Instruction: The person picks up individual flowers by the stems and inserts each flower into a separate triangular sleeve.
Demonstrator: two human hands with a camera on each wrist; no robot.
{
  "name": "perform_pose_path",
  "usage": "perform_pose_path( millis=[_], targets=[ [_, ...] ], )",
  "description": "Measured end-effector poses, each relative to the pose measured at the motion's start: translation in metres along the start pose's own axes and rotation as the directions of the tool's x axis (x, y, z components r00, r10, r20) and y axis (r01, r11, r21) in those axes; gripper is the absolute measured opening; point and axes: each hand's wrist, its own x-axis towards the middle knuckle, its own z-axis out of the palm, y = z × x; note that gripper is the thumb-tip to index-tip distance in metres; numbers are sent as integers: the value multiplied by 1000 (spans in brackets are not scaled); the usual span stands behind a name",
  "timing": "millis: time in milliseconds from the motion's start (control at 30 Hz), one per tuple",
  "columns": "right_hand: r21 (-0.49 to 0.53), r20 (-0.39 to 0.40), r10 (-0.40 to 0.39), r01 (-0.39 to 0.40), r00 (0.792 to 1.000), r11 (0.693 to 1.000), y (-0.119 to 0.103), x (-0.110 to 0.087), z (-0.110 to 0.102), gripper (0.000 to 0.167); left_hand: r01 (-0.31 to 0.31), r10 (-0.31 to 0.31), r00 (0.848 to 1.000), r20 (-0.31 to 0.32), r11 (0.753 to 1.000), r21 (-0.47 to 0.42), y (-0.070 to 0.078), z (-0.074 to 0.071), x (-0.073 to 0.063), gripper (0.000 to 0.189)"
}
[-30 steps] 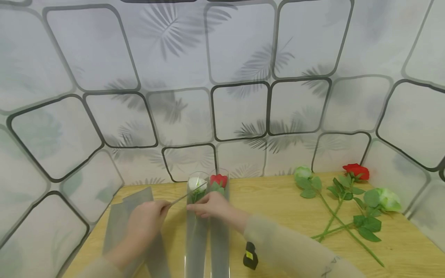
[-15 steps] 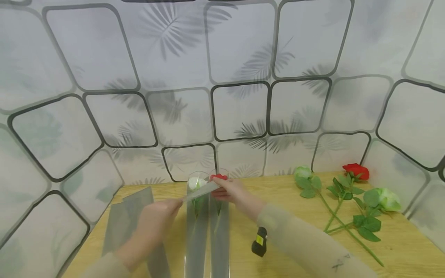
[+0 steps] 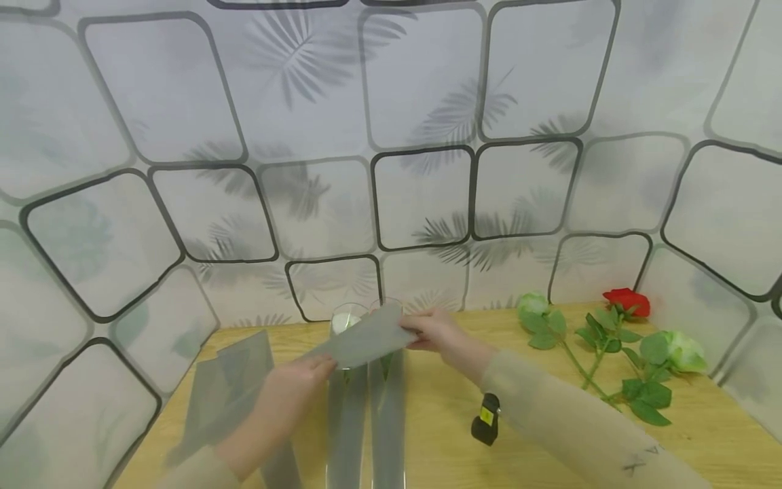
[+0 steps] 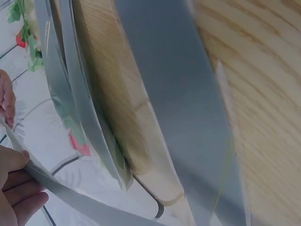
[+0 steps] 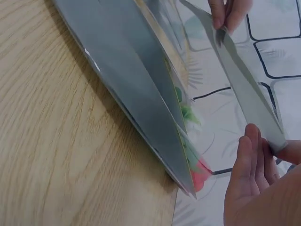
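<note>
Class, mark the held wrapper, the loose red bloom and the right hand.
Wrapper (image 3: 369,337), head view: middle of its grey face.
Red bloom (image 3: 628,301), head view: its petals.
Right hand (image 3: 444,334), head view: middle of the hand.

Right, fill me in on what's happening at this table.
A person is holding a gray sleeve stretched between both hands, the left hand and right hand each pinching it; no flower shows in it. Below it, two filled sleeves lie side by side on the table, one with a white rose, the other a red one. More sleeves lie to the left, and three loose roses to the right.
</note>
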Motion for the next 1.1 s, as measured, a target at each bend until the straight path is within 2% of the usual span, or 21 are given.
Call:
perform_pose_path(
  millis=[67,167,400,500,567,667,800,900,1000,1067,1100],
  targets=[
    [-34,21,-9,10,1000,999,-1,-3,-5,31,8,-8,1000,21,1000,-5,3,1,0,34],
    [-56,40,-13,15,999,998,-2,-9,-13,31,-10,11,1000,21,1000,-17,8,4,2,32],
    [-72,56,-12,16,998,997,-1,-20,-27,35,-41,43,998,45,999,-36,19,12,7,33],
    [-85,50,-2,7,999,996,0,-25,-29,32,-36,42,995,88,997,-66,24,10,12,35],
    [-89,50,4,0,999,996,1,-28,-31,32,-5,20,989,144,994,-105,27,9,17,33],
    [-88,53,5,-1,999,996,3,-32,-32,32,83,-34,965,259,980,-181,34,7,28,32],
    [-83,75,2,4,997,997,6,-37,-34,27,195,-92,926,365,947,-255,43,9,50,32],
    [-88,102,1,8,995,996,8,-42,-36,23,267,-116,901,418,908,-323,49,12,68,33],
    [-114,117,5,9,993,993,9,-49,-36,23,348,-130,874,468,839,-418,54,16,82,34],
    [-124,122,6,9,993,992,9,-52,-35,24,387,-122,864,488,781,-490,58,18,88,32],
    [-129,125,6,10,992,992,9,-54,-35,24,394,-117,866,487,759,-518,59,19,90,31]
  ],
)
